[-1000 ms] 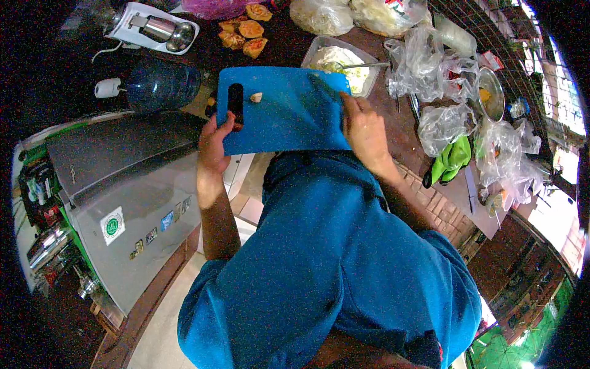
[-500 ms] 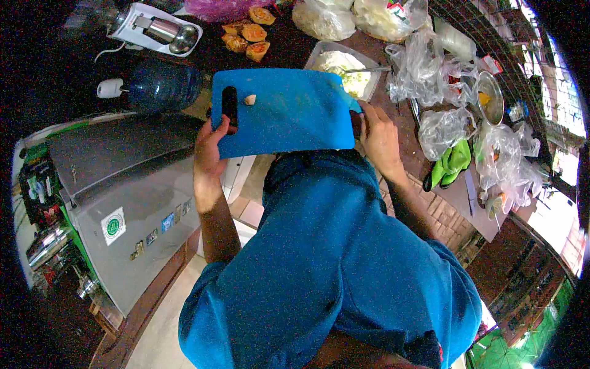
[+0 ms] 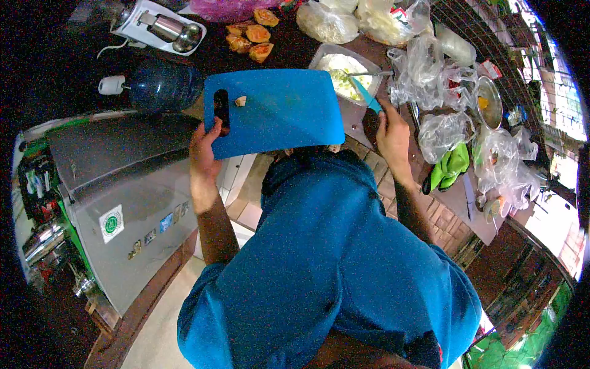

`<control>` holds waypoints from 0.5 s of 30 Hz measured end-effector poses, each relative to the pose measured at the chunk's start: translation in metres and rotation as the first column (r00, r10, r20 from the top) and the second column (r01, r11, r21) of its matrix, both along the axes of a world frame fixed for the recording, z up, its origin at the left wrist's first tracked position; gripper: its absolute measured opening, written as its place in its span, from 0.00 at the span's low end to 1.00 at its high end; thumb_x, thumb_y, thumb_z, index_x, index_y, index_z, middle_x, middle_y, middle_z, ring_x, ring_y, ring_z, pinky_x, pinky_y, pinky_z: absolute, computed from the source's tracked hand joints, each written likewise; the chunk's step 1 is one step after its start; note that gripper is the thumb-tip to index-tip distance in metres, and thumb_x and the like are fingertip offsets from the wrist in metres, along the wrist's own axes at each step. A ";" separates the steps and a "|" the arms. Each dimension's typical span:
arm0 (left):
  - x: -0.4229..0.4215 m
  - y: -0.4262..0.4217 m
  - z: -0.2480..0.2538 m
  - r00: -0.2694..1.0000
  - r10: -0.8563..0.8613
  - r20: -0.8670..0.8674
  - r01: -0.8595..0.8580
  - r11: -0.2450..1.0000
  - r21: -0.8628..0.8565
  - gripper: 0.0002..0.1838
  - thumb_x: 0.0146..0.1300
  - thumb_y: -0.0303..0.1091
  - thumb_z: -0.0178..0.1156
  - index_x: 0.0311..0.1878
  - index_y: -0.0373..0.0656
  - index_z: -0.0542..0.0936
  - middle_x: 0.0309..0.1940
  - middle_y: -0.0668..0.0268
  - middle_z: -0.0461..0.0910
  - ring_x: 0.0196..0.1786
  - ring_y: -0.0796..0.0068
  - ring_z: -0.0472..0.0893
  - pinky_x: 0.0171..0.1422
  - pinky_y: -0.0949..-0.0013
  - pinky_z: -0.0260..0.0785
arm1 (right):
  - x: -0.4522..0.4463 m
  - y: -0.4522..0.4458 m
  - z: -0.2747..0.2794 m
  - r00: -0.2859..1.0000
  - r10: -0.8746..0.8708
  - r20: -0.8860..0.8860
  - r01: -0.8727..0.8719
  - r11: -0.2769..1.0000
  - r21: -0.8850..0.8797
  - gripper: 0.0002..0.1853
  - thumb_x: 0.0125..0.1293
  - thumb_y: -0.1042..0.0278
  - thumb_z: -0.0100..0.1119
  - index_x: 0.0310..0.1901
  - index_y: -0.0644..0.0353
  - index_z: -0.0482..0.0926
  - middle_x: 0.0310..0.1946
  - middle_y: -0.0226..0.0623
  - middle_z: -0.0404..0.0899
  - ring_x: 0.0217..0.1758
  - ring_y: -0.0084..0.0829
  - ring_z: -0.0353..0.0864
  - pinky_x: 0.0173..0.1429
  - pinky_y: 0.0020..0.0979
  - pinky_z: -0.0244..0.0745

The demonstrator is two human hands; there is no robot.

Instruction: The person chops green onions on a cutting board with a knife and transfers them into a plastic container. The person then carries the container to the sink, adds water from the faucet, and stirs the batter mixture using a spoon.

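Your left hand [image 3: 204, 146] grips the blue cutting board [image 3: 286, 117] at its nine o'clock end, thumb on the upper face beside the handle slot, which likely gives a secure one-handed hold. The board hangs in front of your waist, its six o'clock edge overhanding the floor gap rather than resting there. One small pale piece [image 3: 241, 101] sits near the slot; a fairly level hold probably stops it sliding.

Your right hand [image 3: 394, 134] is closed around the handle end of a light-blue knife [image 3: 368, 96], clear of the board at about three o'clock. The blade points toward ten, perhaps to spare your fingers and body; its tip overlaps the clear plastic container [image 3: 323, 51], though you cannot tell whether it touches the pale, shredded contents [image 3: 342, 65].

That container is at the board's two o'clock, just beyond its corner, seemingly for a short reach. A metal utensil [image 3: 376, 74] lies across its rim, handle toward three, which suits your right side. Orange-filled pieces [image 3: 260, 34] lie at twelve, well apart from both hands.
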State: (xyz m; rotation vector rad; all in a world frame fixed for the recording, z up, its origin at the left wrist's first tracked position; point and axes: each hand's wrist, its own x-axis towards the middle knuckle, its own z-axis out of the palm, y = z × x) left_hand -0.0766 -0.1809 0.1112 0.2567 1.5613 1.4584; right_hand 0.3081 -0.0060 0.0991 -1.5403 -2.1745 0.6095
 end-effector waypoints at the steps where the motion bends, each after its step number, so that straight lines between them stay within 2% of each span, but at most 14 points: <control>1: 0.000 -0.001 0.000 1.000 0.002 -0.001 -0.002 1.000 -0.001 0.13 0.66 0.38 0.65 0.51 0.46 0.81 0.38 0.70 0.81 0.41 0.75 0.80 0.47 0.67 0.72 | 0.000 -0.002 0.002 0.990 -0.002 -0.140 0.012 0.997 0.071 0.13 0.71 0.73 0.52 0.54 0.62 0.78 0.41 0.56 0.82 0.43 0.56 0.82 0.48 0.48 0.77; 3: 0.000 0.000 0.002 0.998 0.057 0.017 -0.056 0.998 -0.035 0.14 0.66 0.37 0.65 0.52 0.45 0.80 0.40 0.70 0.81 0.42 0.74 0.80 0.48 0.67 0.73 | 0.008 -0.003 -0.009 0.991 -0.017 -0.135 0.030 0.995 0.091 0.13 0.71 0.72 0.52 0.54 0.63 0.78 0.40 0.57 0.82 0.43 0.56 0.83 0.46 0.48 0.76; 5: -0.003 -0.002 -0.001 0.999 0.043 0.006 -0.042 0.999 -0.031 0.14 0.66 0.37 0.65 0.52 0.45 0.80 0.41 0.70 0.81 0.42 0.74 0.80 0.48 0.66 0.73 | 0.017 -0.002 -0.024 0.996 -0.018 0.082 0.020 0.999 -0.029 0.12 0.72 0.70 0.52 0.52 0.62 0.79 0.37 0.54 0.83 0.39 0.53 0.84 0.45 0.45 0.76; 6: -0.005 -0.003 -0.004 1.000 0.030 -0.004 -0.030 0.999 -0.028 0.14 0.66 0.36 0.65 0.53 0.44 0.80 0.42 0.70 0.81 0.43 0.74 0.80 0.48 0.65 0.73 | 0.015 -0.001 -0.022 0.997 -0.017 0.080 0.019 0.999 -0.027 0.12 0.72 0.70 0.52 0.52 0.62 0.79 0.37 0.54 0.83 0.39 0.53 0.84 0.45 0.45 0.76; 8: -0.011 -0.010 -0.014 0.999 0.054 0.002 -0.054 0.999 0.003 0.15 0.66 0.36 0.65 0.54 0.44 0.80 0.43 0.69 0.81 0.44 0.74 0.80 0.48 0.65 0.74 | 0.010 0.000 -0.016 0.982 -0.155 -0.104 0.144 0.983 -0.111 0.14 0.69 0.62 0.59 0.50 0.62 0.80 0.33 0.51 0.83 0.35 0.48 0.84 0.43 0.41 0.76; 9: -0.009 -0.008 -0.009 0.997 0.072 0.011 -0.072 0.997 0.034 0.15 0.66 0.36 0.64 0.54 0.44 0.80 0.43 0.69 0.81 0.45 0.73 0.80 0.49 0.64 0.74 | 0.009 0.002 -0.019 0.982 -0.156 -0.104 0.144 0.983 -0.110 0.14 0.69 0.62 0.59 0.50 0.62 0.80 0.33 0.51 0.83 0.35 0.48 0.84 0.43 0.41 0.76; 11: -0.008 -0.010 0.006 0.994 0.110 0.023 -0.110 0.993 0.031 0.16 0.66 0.35 0.64 0.55 0.43 0.80 0.44 0.69 0.81 0.46 0.72 0.80 0.49 0.63 0.75 | 0.007 0.014 -0.028 0.964 -0.254 -0.077 0.248 0.965 -0.085 0.24 0.62 0.47 0.66 0.45 0.64 0.81 0.33 0.53 0.84 0.36 0.54 0.85 0.41 0.48 0.78; 12: -0.007 -0.012 0.015 0.988 0.153 0.032 -0.154 0.988 0.026 0.16 0.66 0.35 0.65 0.56 0.43 0.80 0.45 0.69 0.81 0.47 0.72 0.81 0.50 0.63 0.75 | 0.001 0.022 -0.023 0.945 -0.309 -0.111 0.284 0.939 -0.194 0.28 0.58 0.43 0.69 0.45 0.64 0.82 0.33 0.52 0.85 0.37 0.54 0.85 0.44 0.47 0.79; 13: -0.009 -0.016 0.015 0.988 0.152 0.033 -0.153 0.988 0.028 0.16 0.66 0.35 0.65 0.56 0.43 0.80 0.45 0.69 0.81 0.47 0.72 0.81 0.50 0.63 0.75 | -0.001 0.029 -0.032 0.944 -0.310 -0.112 0.285 0.939 -0.192 0.28 0.58 0.43 0.69 0.45 0.64 0.82 0.33 0.52 0.85 0.37 0.54 0.85 0.44 0.47 0.79; 15: -0.025 -0.026 0.012 0.986 0.166 -0.030 -0.168 0.982 -0.083 0.17 0.65 0.34 0.65 0.56 0.44 0.80 0.46 0.69 0.82 0.49 0.71 0.81 0.52 0.62 0.75 | -0.003 0.041 -0.052 0.929 -0.316 -0.193 0.301 0.948 -0.103 0.25 0.59 0.47 0.68 0.45 0.64 0.83 0.32 0.52 0.85 0.36 0.54 0.85 0.44 0.46 0.79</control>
